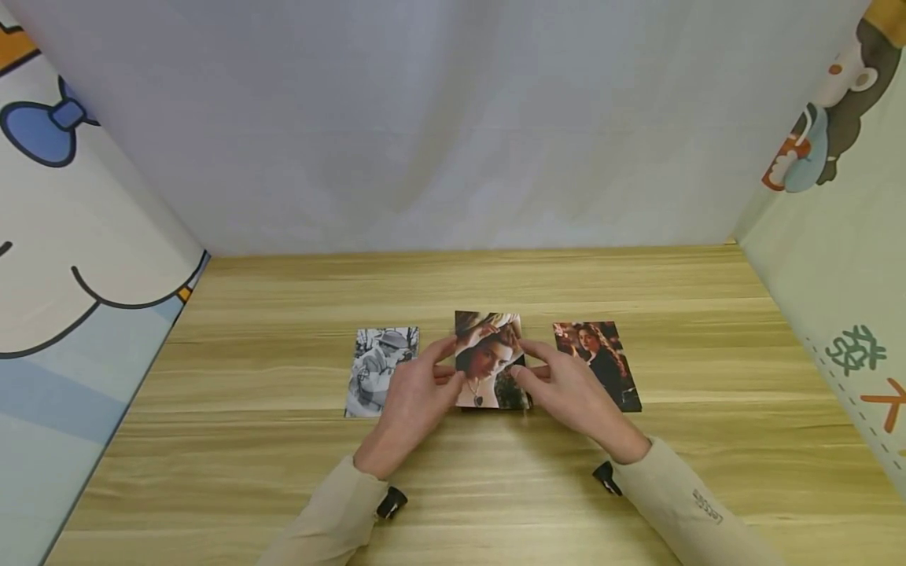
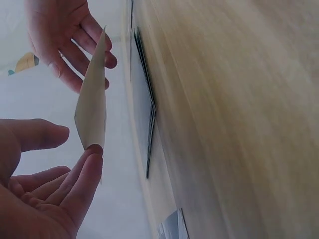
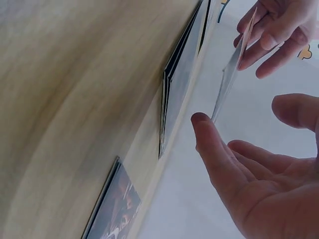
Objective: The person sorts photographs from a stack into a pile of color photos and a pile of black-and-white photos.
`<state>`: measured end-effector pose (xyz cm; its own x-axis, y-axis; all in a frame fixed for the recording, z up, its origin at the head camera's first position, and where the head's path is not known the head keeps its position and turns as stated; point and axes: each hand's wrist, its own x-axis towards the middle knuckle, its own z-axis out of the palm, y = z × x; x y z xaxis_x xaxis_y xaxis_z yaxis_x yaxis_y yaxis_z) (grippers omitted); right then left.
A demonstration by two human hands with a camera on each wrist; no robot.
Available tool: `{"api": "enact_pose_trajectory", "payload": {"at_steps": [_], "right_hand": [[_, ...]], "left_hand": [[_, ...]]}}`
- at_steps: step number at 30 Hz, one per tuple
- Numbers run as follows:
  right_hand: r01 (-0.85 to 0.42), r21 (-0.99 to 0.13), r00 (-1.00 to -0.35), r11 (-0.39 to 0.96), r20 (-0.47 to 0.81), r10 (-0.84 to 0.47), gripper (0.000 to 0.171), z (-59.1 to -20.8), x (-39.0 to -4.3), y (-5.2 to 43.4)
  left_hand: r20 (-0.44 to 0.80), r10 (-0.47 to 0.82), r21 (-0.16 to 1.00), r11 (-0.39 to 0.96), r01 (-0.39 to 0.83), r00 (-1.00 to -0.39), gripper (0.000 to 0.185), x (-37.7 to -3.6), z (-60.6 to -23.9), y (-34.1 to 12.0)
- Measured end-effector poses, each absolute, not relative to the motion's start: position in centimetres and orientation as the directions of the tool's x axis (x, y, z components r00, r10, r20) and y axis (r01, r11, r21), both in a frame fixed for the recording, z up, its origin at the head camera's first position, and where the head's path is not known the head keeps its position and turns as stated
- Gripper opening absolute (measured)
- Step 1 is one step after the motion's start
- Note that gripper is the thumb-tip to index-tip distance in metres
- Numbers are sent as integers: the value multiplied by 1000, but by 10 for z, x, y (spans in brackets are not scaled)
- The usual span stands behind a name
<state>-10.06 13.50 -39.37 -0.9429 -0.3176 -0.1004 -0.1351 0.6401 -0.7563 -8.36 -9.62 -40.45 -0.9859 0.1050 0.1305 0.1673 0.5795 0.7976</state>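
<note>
Both hands hold a photo card [image 1: 488,365] of a face with a raised arm, by its opposite side edges, above the table's middle. My left hand [image 1: 418,385] has its fingertips at the left edge. In the left wrist view the forefinger meets the card's corner, with the thumb a little apart. My right hand [image 1: 566,385] is at the right edge, its forefinger [image 3: 212,149] touching the card and its thumb apart. Below the held card lies a stack of cards [image 2: 142,99], mostly hidden in the head view.
A black-and-white photo card [image 1: 371,377] lies on the wooden table [image 1: 488,487] at the left, partly behind the left hand. To the right is a dark photo card [image 1: 605,365], stacked on others. A pale cloth wall [image 1: 460,126] stands at the back, with printed panels at both sides.
</note>
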Motion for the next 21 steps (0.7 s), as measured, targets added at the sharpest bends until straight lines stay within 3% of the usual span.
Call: {"api": "enact_pose_trajectory", "payload": {"at_steps": [21], "right_hand": [[-189,-800,-975,569,83,-208,45,-399,-100,142]], "left_hand": [[143,-2,888,443,127,-990,51,-81,-406,-92]]}}
